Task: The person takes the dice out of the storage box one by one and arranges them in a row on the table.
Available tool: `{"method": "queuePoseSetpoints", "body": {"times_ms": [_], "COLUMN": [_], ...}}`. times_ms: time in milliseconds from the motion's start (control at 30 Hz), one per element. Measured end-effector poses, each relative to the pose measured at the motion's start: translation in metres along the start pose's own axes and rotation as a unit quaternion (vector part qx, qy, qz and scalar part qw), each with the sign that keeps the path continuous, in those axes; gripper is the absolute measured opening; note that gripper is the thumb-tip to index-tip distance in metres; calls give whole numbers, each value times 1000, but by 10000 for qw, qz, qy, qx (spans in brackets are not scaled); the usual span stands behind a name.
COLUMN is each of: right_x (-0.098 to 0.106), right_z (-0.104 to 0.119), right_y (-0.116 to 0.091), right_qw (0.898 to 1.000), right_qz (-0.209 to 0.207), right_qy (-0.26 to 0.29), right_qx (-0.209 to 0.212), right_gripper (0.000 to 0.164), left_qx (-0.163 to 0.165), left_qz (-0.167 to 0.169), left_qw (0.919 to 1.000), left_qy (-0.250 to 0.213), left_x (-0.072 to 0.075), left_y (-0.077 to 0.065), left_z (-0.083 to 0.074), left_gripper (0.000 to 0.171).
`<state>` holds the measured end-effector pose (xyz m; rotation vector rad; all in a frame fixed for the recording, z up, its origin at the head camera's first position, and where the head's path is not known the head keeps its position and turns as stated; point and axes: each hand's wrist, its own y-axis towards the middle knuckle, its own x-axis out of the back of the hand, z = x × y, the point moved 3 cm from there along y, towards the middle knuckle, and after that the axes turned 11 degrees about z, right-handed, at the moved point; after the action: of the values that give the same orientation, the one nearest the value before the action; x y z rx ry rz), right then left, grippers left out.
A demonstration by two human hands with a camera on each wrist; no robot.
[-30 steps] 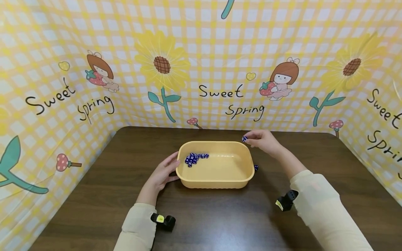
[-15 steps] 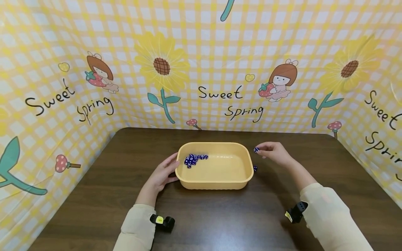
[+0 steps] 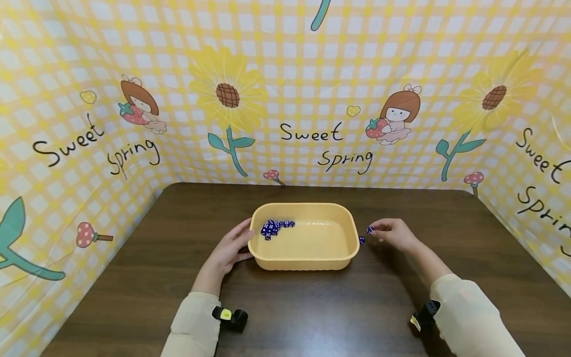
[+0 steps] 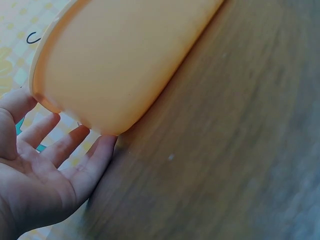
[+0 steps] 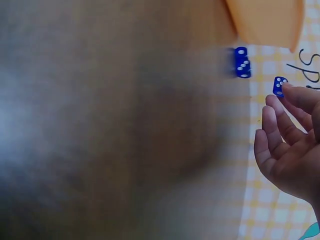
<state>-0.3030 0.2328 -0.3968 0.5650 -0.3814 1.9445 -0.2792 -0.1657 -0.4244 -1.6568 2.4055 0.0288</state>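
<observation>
A yellow plastic tub (image 3: 303,265) stands on the dark table. Several blue dice (image 3: 269,229) with white dots lie inside it, gathered at its left end. My left hand (image 3: 230,250) rests against the tub's left end; in the left wrist view its fairly straight fingers (image 4: 70,145) touch the outer wall. Between thumb and fingertips my right hand (image 3: 397,235) pinches a blue die (image 5: 280,86), held to the right of the tub. Another blue die (image 3: 362,240) sits on the table close beside the tub's right end, a little left of and nearer than the pinched one.
The brown wooden table (image 3: 285,317) stretches around the tub. A yellow checked cloth (image 3: 303,74) with printed flowers and words hangs behind the table and along both sides. Black wrist cameras (image 3: 234,317) are strapped to both sleeves.
From above the tub's far right corner, my right hand has moved right, then down and nearer, carrying the die close to the one on the table. The left hand stays at the tub.
</observation>
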Motion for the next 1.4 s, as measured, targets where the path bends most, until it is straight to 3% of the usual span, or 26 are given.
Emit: {"method": "queuePoseSetpoints", "body": {"times_ms": [367, 667, 1400], "right_x": [-10, -12, -16], "right_z": [-17, -15, -13], "right_y": [0, 2, 4], "right_qw": [9995, 9977, 9967], "right_qz": [2, 96, 42], "right_qy": [-273, -669, -813], "right_qx": [-136, -20, -24], "right_gripper": [18, 13, 16], "left_qx": [38, 34, 16], "left_qz": [-3, 12, -5], "left_qw": [10000, 10000, 10000], "left_qy": [33, 38, 11], "left_x": [0, -1, 0], "left_y": [-1, -2, -2], "left_z": [0, -1, 0], "left_gripper": [55, 52, 53]}}
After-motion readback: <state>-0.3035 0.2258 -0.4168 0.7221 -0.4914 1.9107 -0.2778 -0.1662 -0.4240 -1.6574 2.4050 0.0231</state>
